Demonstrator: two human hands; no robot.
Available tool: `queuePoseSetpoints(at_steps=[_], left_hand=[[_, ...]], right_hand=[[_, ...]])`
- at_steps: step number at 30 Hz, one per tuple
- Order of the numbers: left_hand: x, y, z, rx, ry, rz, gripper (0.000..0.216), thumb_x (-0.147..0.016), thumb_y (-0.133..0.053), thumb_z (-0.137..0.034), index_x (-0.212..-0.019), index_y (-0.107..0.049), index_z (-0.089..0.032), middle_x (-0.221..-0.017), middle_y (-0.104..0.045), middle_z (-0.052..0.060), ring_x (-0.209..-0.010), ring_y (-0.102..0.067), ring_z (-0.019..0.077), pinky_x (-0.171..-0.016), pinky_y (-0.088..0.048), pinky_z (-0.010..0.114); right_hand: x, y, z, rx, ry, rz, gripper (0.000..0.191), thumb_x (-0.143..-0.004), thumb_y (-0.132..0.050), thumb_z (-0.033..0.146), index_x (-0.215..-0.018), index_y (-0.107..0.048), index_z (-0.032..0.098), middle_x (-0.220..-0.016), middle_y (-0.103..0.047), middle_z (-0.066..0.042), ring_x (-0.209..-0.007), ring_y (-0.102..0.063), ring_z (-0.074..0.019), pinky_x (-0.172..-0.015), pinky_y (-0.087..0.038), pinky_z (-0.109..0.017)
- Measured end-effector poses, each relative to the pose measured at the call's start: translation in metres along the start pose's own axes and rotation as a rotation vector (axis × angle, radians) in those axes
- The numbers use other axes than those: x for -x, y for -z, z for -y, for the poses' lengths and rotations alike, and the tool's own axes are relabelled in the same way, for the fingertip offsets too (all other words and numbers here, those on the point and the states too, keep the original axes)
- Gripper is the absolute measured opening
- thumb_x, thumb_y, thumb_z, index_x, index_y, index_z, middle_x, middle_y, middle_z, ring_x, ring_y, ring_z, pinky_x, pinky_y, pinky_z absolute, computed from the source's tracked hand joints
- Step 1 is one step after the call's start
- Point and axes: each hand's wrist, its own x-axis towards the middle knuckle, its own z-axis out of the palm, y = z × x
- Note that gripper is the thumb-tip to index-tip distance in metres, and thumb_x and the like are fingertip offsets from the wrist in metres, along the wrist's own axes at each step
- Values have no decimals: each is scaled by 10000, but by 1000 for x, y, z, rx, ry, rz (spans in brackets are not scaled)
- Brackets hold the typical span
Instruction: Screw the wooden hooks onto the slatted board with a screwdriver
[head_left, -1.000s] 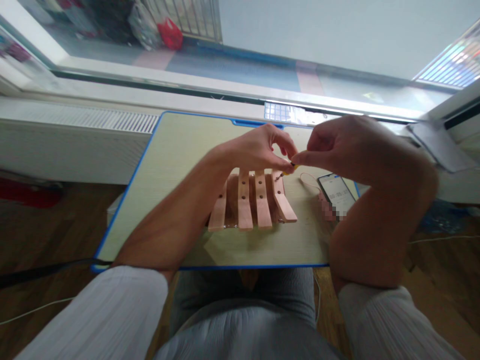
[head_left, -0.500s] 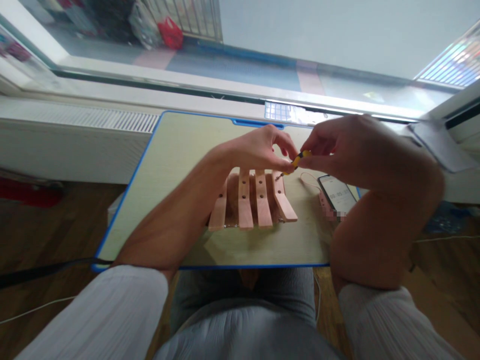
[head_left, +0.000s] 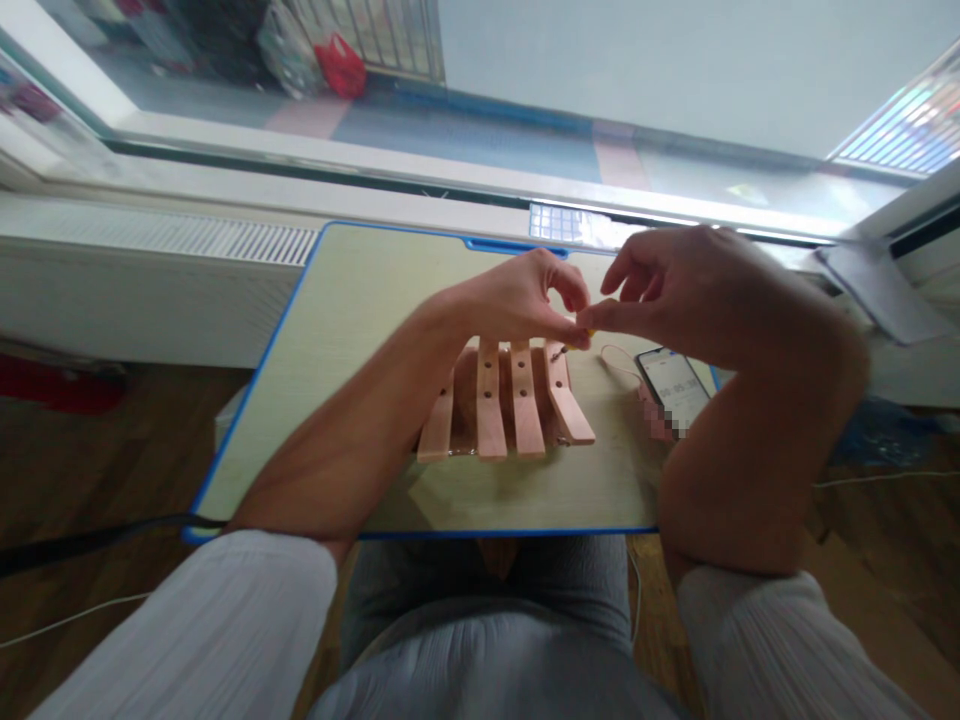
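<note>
A small yellow-and-black screwdriver (head_left: 590, 334) leans over the rightmost wooden slat (head_left: 568, 405), its tip near a hole at the slat's far end. My left hand (head_left: 532, 295) pinches it low down between thumb and curled forefinger. The thumb of my right hand (head_left: 675, 295) lies across the handle and hides most of it, while the fingers are curved and apart from the thumb. Other bent wooden slats with drilled holes (head_left: 491, 425) lie side by side on a brown, shiny base (head_left: 465, 415). My left forearm covers part of the leftmost slat (head_left: 436, 425).
A blue-edged table (head_left: 337, 285) carries everything. To the right of the slats lies a phone (head_left: 673, 385) beside a pink object (head_left: 656, 415) with a cord. A window ledge and white radiator (head_left: 150, 235) border the far side. Papers (head_left: 889, 295) rest at far right.
My right fingers have come off the screwdriver handle and spread apart, with the thumb pushed leftward over it. My left hand and the slats stay in place.
</note>
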Motion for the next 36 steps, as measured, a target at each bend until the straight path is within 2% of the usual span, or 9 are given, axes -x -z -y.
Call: queuePoseSetpoints(at_steps=[2, 6, 11, 14, 18, 24, 29, 32, 36], left_hand=[[0, 1, 0, 8, -5, 12, 228, -767, -915, -349, -918, -890, -180, -1010, -838, 74, -947, -726, 202, -890, -548, 345], [0, 3, 2, -2, -15, 57, 214, -798, -874, -355, -947, -917, -207, -1058, -852, 77, -938, -745, 198, -881, -554, 343], [1, 3, 0, -18, -11, 40, 242, -782, -874, -346, -966, -912, -193, -1049, -858, 78, -958, -745, 208, -883, -553, 349], [1, 1, 0, -31, -3, -12, 293, -746, -902, -346, -994, -894, -190, -1024, -857, 60, -1012, -743, 221, -924, -558, 352], [-1, -2, 4, -51, -2, -15, 309, -712, -945, -370, -946, -863, -185, -968, -833, 41, -982, -730, 210, -927, -549, 346], [-1, -1, 4, -14, -10, -17, 268, -738, -934, -371, -906, -857, -176, -974, -829, 57, -945, -715, 197, -890, -548, 340], [-1, 2, 4, 14, -27, 18, 230, -754, -911, -359, -914, -888, -195, -1012, -843, 70, -975, -732, 210, -912, -564, 351], [-1, 3, 4, 24, -26, 37, 213, -762, -895, -345, -919, -902, -201, -1053, -854, 76, -971, -744, 210, -919, -563, 353], [0, 4, 0, 9, -11, 49, 216, -764, -884, -348, -923, -913, -205, -1064, -857, 78, -952, -749, 210, -903, -561, 357]], right_hand=[[4, 2, -1, -41, 66, 14, 208, -880, -876, 417, -1016, -838, 264, -875, -802, -54, -772, -716, -247, -696, -499, -403], [8, 2, 0, -34, 110, 8, 101, -885, -798, 288, -963, -859, 270, -854, -805, -45, -748, -716, -245, -704, -506, -415], [6, 1, 2, 3, 49, 2, 110, -856, -834, 349, -906, -845, 252, -827, -802, -47, -700, -681, -229, -653, -468, -411], [5, 0, 2, 16, 8, -14, 155, -854, -857, 403, -851, -827, 251, -735, -757, -30, -683, -656, -217, -634, -443, -387], [4, -3, 1, 30, 1, -46, 219, -884, -850, 475, -820, -816, 268, -652, -690, -27, -710, -647, -226, -647, -450, -377], [1, -4, 0, 48, 1, -32, 305, -897, -855, 541, -796, -783, 262, -683, -699, -32, -691, -637, -213, -637, -435, -380], [6, 1, -1, -48, 91, -1, 199, -875, -862, 377, -1048, -852, 279, -866, -804, -38, -756, -713, -238, -694, -495, -400], [9, 2, 1, -21, 127, -2, 127, -897, -777, 292, -983, -871, 286, -849, -805, -35, -750, -716, -245, -709, -503, -417], [7, 2, 3, -16, 97, 15, 108, -873, -775, 298, -939, -858, 277, -861, -815, -57, -770, -721, -265, -693, -507, -431]])
